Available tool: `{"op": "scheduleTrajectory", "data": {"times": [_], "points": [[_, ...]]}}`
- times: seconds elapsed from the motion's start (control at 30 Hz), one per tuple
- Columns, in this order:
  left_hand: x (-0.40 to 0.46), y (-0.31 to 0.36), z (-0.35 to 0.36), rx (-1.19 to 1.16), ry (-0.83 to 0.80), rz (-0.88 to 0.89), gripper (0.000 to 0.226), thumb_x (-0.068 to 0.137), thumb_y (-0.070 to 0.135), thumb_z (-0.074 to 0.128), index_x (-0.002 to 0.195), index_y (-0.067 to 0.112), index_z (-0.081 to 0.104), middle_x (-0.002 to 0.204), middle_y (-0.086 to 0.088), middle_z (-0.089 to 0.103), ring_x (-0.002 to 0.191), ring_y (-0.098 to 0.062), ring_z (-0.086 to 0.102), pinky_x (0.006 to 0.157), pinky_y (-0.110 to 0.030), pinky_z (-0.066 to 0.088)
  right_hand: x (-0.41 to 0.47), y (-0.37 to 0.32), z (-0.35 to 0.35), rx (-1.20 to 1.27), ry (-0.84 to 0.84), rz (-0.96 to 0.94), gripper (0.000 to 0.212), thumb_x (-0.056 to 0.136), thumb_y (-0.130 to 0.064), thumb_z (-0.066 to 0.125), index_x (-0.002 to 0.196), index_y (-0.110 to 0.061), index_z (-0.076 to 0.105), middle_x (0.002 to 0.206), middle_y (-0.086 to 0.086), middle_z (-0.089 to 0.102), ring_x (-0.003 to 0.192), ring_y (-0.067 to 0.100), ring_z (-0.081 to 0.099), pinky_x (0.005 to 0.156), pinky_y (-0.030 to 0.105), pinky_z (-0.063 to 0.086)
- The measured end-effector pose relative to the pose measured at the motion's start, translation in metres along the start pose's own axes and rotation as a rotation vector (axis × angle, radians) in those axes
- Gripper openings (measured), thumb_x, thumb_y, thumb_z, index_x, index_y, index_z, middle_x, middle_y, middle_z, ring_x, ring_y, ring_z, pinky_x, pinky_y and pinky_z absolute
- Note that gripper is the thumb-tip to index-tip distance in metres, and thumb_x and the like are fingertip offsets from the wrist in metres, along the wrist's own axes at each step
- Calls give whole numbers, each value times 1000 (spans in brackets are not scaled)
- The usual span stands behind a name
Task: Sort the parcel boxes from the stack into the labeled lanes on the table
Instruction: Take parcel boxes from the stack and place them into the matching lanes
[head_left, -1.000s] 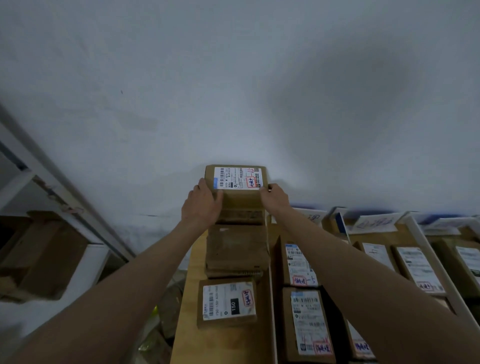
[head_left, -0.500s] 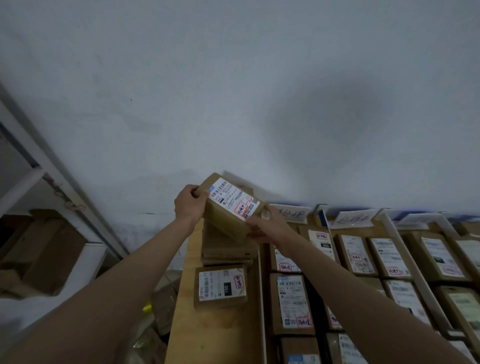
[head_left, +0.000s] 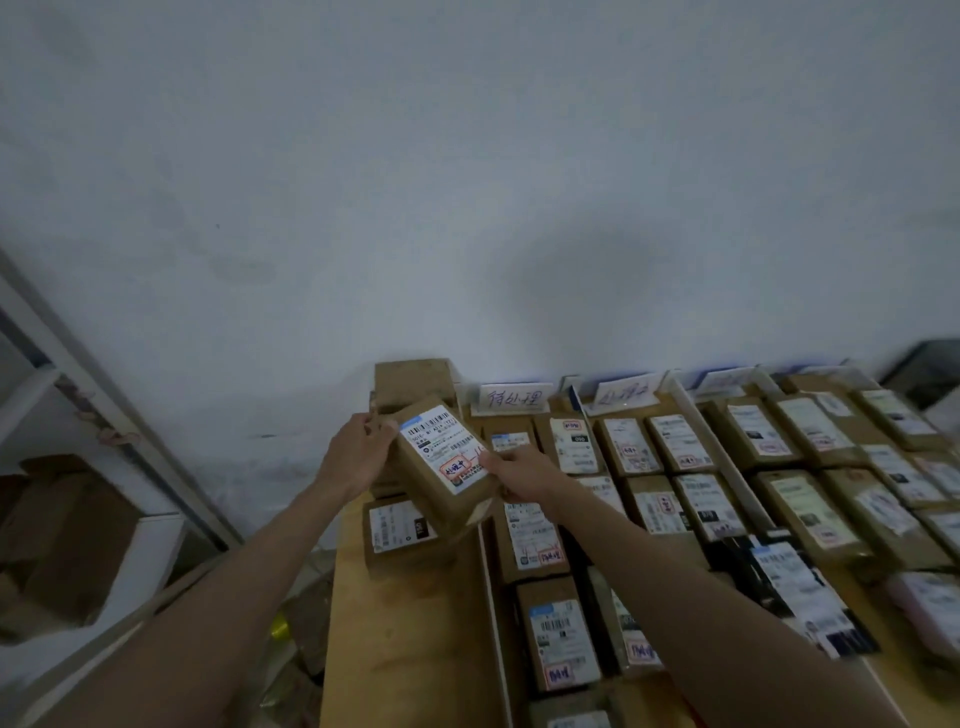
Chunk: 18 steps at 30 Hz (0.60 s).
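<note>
From the head camera, the parcel box has come down off the stack since a second ago and now tilts, its white label facing up, lower and nearer than before, above the single box lying on the bench. The left hand grips the box's far left corner, fingers curled round the edge; the right hand holds its right side, thumb pressed on the label. Both forearms reach forward and converge on it. To the right, the labeled lanes hold rows of boxes behind handwritten signs
</note>
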<state>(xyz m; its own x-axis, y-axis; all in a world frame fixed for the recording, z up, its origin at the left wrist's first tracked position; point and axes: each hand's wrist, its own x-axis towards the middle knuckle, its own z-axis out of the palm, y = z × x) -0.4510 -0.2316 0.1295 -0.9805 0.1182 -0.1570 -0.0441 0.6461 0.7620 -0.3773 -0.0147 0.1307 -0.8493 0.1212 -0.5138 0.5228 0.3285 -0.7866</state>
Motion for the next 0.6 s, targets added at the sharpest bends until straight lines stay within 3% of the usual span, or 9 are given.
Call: {"op": "scheduleTrajectory", "data": {"times": [0.17,0.27,0.5,0.6], "points": [[-40,0,21,358,-66,184,62,98,57,27,139,15,45,142,-9,48,123,-28,50,97,-41,45,-44,31,-26,14,199,12,39,99,-39,52,107,-3,66,101,9,70,90,21,69,85,36,59],[-64,8,41,504,-51,277,52,101,52,31,132,14,49,136,-9,51,120,-28,51,96,-43,47,-70,56,-48,42,309,22,44,96,-44,54,106,-4,68,102,12,71,92,25,70,88,43,58],[-126,42,106,594,-136,459,51,102,48,33,133,13,52,129,-8,55,115,-26,54,98,-38,44,-143,128,-96,94,493,110,44,98,-44,51,112,-5,66,109,10,68,102,23,65,93,37,53],[-149,56,137,608,-181,527,53,102,47,33,139,12,48,136,-8,52,119,-26,52,101,-38,43,-171,161,-117,142,556,140,40,99,-42,51,111,-6,64,107,11,67,99,23,65,90,36,55]]}}
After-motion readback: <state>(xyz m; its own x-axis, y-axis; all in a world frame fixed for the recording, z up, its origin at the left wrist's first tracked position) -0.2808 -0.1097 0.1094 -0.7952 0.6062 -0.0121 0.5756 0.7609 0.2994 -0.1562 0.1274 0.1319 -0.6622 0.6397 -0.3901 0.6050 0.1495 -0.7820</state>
